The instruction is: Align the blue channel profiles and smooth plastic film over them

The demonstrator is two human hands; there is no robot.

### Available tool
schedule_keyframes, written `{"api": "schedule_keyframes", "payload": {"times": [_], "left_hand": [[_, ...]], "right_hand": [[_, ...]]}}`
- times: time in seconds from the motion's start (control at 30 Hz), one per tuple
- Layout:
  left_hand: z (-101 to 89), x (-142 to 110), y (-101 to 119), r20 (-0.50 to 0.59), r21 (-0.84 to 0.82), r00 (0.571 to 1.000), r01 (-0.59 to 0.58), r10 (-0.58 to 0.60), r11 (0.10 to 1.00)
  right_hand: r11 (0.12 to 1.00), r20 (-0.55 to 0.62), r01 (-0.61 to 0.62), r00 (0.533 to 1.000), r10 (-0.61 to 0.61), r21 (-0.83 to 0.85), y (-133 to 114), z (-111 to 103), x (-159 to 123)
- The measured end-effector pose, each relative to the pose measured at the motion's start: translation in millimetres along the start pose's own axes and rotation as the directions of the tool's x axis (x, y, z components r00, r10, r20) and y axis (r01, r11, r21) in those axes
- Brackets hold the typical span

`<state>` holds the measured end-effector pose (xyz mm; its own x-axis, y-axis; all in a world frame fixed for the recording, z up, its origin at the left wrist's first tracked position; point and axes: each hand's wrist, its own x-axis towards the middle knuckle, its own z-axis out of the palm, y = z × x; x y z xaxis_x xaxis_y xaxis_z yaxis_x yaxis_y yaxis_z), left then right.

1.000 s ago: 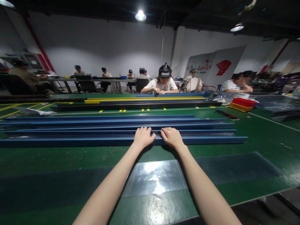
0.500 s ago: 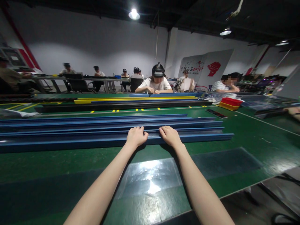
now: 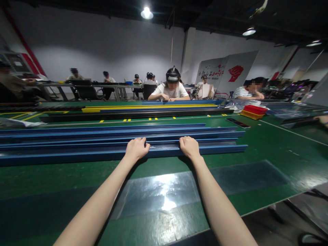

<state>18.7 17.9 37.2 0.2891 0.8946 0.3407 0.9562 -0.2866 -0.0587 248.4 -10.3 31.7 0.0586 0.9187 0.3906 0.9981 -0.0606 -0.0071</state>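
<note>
The nearest blue channel strip (image 3: 164, 145) lies lengthwise across the table in front of me. My left hand (image 3: 137, 149) is closed over it, fingers curled over the far side and thumb toward the middle. Farther right on the same strip, my right hand (image 3: 189, 147) is closed over it too, its fingertips partly hidden. A stretch of the strip shows between my hands. Just behind lie more blue channel strips (image 3: 217, 133), side by side and roughly parallel to the near one.
Clear plastic sheets (image 3: 164, 191) lie on the green table (image 3: 282, 147) under my forearms. Beyond are a yellow strip (image 3: 148, 108), a black strip (image 3: 128, 116), a phone (image 3: 237, 123) and red and yellow trays (image 3: 253, 112). A co-worker (image 3: 170, 90) sits opposite.
The nearest blue strip has shifted left, its right end now farther left. My left hand has moved left with it; my right hand sits slightly farther right, so the hands are wider apart.
</note>
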Motion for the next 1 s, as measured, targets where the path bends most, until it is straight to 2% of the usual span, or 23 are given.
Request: {"api": "schedule_keyframes", "payload": {"times": [0.23,0.57,0.67,0.83,1.0], "left_hand": [[-8.8,2.3,5.8,0.095,-0.017,0.995,-0.008,0.010,1.000],[-7.9,1.5,49.2,0.057,-0.112,0.987,-0.142,0.149,0.984],[-3.5,1.4,56.9,0.017,-0.122,0.991,-0.132,0.135,0.984],[0.0,2.2,54.2,0.001,-0.139,0.998,-0.062,0.063,0.988],[2.1,5.5,43.2,-0.010,-0.104,1.000,-0.029,0.028,0.994]], "right_hand": [[1.000,-0.012,-0.020,1.000,0.020,-0.015,-7.7,-0.7,0.9],[0.999,-0.020,0.030,0.999,-0.031,-0.021,-32.1,-4.2,-5.1],[0.998,-0.022,0.058,0.998,-0.058,-0.026,-37.6,-4.4,-5.8],[0.996,0.006,0.086,0.996,-0.086,-0.024,-39.8,-5.3,-5.4],[0.983,0.021,0.184,0.983,-0.184,0.005,-43.0,-5.3,-3.9]]}}
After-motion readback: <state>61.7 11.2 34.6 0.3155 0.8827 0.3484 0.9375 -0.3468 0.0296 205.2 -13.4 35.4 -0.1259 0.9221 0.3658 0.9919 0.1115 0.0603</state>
